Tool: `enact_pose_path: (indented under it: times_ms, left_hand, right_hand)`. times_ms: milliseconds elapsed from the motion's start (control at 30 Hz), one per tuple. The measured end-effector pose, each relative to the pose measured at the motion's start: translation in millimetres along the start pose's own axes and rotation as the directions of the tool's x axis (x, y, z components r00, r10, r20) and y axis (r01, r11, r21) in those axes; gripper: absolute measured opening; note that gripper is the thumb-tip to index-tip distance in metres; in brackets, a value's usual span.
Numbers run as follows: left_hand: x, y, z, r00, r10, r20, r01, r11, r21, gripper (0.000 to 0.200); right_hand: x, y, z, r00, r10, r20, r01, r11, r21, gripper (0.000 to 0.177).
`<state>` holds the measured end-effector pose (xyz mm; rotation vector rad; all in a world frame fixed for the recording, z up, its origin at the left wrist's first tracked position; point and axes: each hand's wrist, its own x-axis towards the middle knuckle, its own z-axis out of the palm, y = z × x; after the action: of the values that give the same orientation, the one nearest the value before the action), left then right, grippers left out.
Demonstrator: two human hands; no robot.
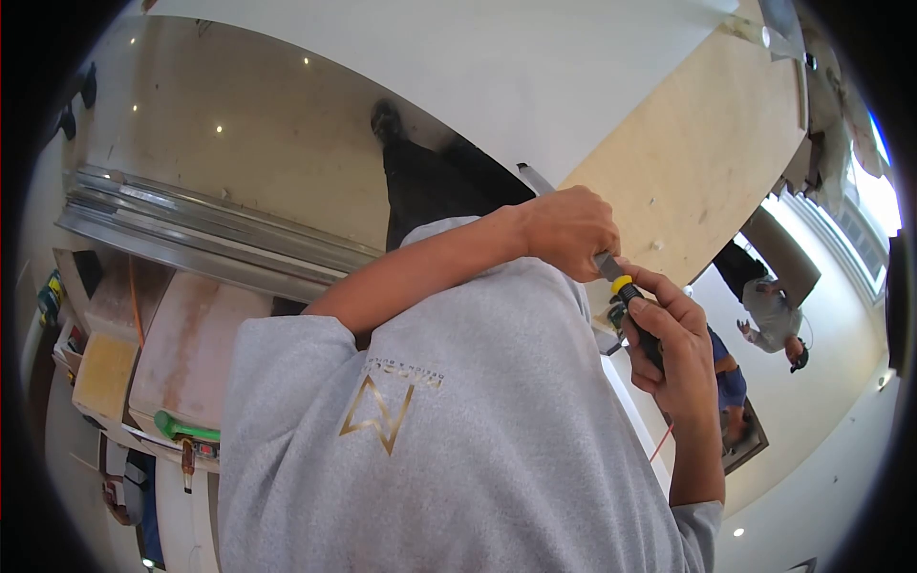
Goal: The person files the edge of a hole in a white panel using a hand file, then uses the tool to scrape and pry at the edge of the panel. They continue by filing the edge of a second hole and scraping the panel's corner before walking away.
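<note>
My right hand (671,344) is closed around the black and yellow handle of a tool (626,286) with a short, flat grey blade. The blade points up and left, its end close against my left hand (570,229). That hand is curled into a fist, knuckles up, and its palm side is hidden. A thin grey strip with a dark end (537,179) sticks out beyond the fist; how it is held cannot be made out. Both hands are in front of my grey shirt (478,411).
Long metal profiles (220,227) lie on the left, above boxes and a green-handled tool (181,429). A white surface (497,67) and pale wood board (707,143) span the top. Right, a person in grey (772,310) and one in blue (731,382) are visible.
</note>
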<state>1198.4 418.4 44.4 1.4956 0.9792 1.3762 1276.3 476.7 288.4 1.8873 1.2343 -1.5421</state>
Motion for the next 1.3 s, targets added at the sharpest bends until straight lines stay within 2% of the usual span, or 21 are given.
enact_pose_path:
  times_ms: [33, 133, 233, 433, 533, 633, 733, 833, 933, 967, 1067, 1167, 1300]
  left_hand:
    - [0.4, -1.8, 1.7, 1.0, 0.004, -0.001, -0.004, 1.0, 0.008, 0.016]
    - [-1.6, -10.4, 8.4, 0.98, 0.079, -0.183, -0.079, 0.997, 0.008, 0.012]
    - [-2.7, -16.6, 10.3, 0.986, 0.018, -0.167, -0.021, 1.0, -0.016, 0.011]
    - [-3.4, -6.5, 3.4, 0.999, 0.021, 0.024, -0.022, 0.998, 0.055, 0.011]
    - [-2.8, -1.7, 3.1, 1.0, 0.023, -0.004, -0.023, 1.0, 0.004, 0.011]
    - [-2.7, -0.1, 2.4, 1.0, 0.011, 0.014, -0.012, 0.999, 0.044, 0.013]
    - [-4.4, -8.6, 10.8, 0.97, 0.114, -0.214, -0.125, 0.991, -0.04, 0.017]
    - [-8.1, -13.0, 5.7, 0.995, 0.002, -0.104, -0.002, 1.0, -0.004, 0.019]
    - [-10.6, -10.1, 6.2, 0.987, 0.078, -0.141, -0.071, 0.996, 0.055, 0.021]
    - [-11.5, -10.3, 8.8, 0.99, 0.055, -0.127, -0.05, 0.998, 0.042, 0.021]
    - [-10.3, -7.2, 9.4, 0.984, 0.069, -0.164, -0.067, 0.998, 0.019, 0.02]
    - [-4.4, 3.1, 0.9, 0.995, 0.056, -0.08, -0.055, 0.998, 0.009, 0.019]
    - [-0.4, 5.3, -1.8, 0.996, 0.029, -0.089, -0.029, 1.0, -0.005, 0.02]
  right_hand:
    - [0.4, -0.9, 0.8, 1.0, -0.011, -0.01, 0.011, 1.0, -0.023, 0.048]
    - [15.7, -0.3, -1.0, 0.997, -0.066, -0.034, 0.063, 0.995, -0.076, 0.047]
    - [14.3, 6.5, -1.9, 0.997, -0.065, -0.052, 0.061, 0.996, -0.067, 0.046]
    - [-0.2, 1.6, 6.4, 1.0, 0.0, -0.013, 0.0, 1.0, 0.007, 0.046]
    - [-1.4, 3.4, 0.3, 1.0, -0.007, -0.014, 0.008, 1.0, 0.01, 0.046]
    - [-5.9, 1.7, 6.3, 0.999, -0.027, -0.041, 0.025, 0.999, -0.047, 0.044]
    - [1.1, 1.6, 9.0, 0.995, -0.073, -0.065, 0.067, 0.993, -0.099, 0.042]
    - [6.2, 4.1, 10.6, 0.994, -0.089, -0.057, 0.084, 0.992, -0.093, 0.04]
    - [0.1, 3.3, 18.8, 0.991, -0.097, -0.094, 0.075, 0.974, -0.214, 0.039]
    - [-1.1, 2.2, 17.0, 0.995, -0.067, -0.077, 0.048, 0.973, -0.225, 0.039]
    - [-3.2, 0.4, 16.2, 0.996, -0.05, -0.074, 0.032, 0.974, -0.223, 0.04]
    - [-12.1, -13.8, 8.7, 0.999, 0.035, -0.013, -0.036, 0.998, -0.044, 0.042]
    - [-7.4, -13.9, 3.2, 1.0, -0.012, -0.019, 0.009, 0.993, -0.115, 0.043]
